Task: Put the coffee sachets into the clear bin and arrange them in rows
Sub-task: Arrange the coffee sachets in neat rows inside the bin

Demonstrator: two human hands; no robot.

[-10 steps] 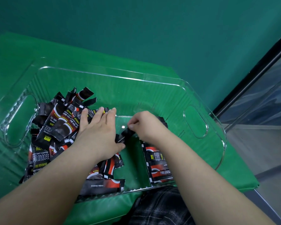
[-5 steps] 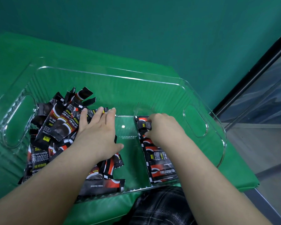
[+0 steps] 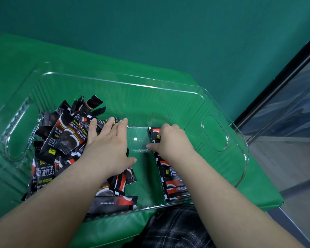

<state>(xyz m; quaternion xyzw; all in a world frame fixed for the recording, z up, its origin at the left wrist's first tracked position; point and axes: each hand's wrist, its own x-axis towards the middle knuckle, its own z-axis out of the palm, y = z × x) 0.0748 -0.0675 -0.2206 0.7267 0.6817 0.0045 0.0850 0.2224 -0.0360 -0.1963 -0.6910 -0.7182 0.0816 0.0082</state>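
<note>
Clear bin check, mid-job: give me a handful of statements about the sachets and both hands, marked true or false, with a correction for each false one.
1. The left hand lies flat with straight fingers on the loose pile of sachets. True.
2. The row of sachets lies at the left end of the clear bin. False: it runs under the right hand, right of the bare middle strip.
3. The loose pile is already lined up in rows. False: its sachets overlap at mixed angles.
4. The bin stands on a green cover. True.
5. The right hand is lifted clear above the bin's rim. False: it is down inside, on the row's far end.
</note>
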